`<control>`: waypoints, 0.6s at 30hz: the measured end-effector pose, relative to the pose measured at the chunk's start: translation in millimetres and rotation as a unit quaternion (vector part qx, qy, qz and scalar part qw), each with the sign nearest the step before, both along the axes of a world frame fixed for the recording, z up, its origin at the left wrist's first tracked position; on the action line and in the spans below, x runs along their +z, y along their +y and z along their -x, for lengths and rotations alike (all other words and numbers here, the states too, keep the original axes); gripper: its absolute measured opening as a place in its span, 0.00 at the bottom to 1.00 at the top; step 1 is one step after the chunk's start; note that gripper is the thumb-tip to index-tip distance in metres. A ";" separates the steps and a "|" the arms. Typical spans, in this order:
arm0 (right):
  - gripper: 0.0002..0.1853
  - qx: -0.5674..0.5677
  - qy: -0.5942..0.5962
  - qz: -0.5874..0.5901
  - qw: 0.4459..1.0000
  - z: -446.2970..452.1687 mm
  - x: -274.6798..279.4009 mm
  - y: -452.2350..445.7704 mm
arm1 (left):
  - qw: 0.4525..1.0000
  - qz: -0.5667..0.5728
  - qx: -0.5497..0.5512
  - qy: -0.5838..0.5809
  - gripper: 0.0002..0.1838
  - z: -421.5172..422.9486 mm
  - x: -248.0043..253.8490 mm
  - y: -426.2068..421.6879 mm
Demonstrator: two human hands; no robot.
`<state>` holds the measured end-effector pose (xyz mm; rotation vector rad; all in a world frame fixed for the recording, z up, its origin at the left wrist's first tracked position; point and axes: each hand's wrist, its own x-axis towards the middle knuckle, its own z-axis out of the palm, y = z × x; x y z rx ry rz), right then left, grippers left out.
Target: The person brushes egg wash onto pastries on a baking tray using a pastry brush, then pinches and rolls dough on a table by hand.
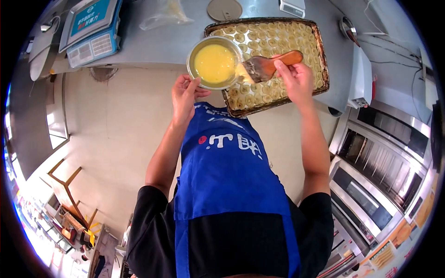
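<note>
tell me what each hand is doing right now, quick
Left hand: holding the bowl at its edge.
Right hand: closed on the brush.

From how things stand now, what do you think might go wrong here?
The left hand grips the bowl at its near rim, so it might tip and spill the yellow liquid.
The brush in the right hand has wet-looking bristles over the tray, so drips could land unevenly on the pieces.
The tray's near left corner seems to overhang the table, so a bump might shift it.
</note>
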<state>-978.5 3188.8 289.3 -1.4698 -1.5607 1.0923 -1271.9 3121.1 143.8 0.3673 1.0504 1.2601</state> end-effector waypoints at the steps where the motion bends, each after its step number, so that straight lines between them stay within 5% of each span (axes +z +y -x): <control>1: 0.09 -0.026 0.031 0.038 0.998 1.8 -7.6 -1.8 | 1.000 -0.003 -0.007 -0.001 0.07 0.1 0.5 0.2; 8: 0.09 -0.141 0.077 0.011 0.987 -7.0 -38.2 -19.1 | 1.000 0.007 -0.004 0.015 0.08 5.7 0.4 -0.8; 11: 0.10 -0.236 0.225 0.074 0.942 0.7 -36.1 -23.8 | 1.000 0.002 -0.010 0.014 0.09 4.6 0.7 -0.5; 18: 0.08 -0.294 0.232 0.101 0.922 -10.3 -72.6 -33.3 | 1.000 0.010 0.004 0.019 0.09 6.2 0.4 -6.6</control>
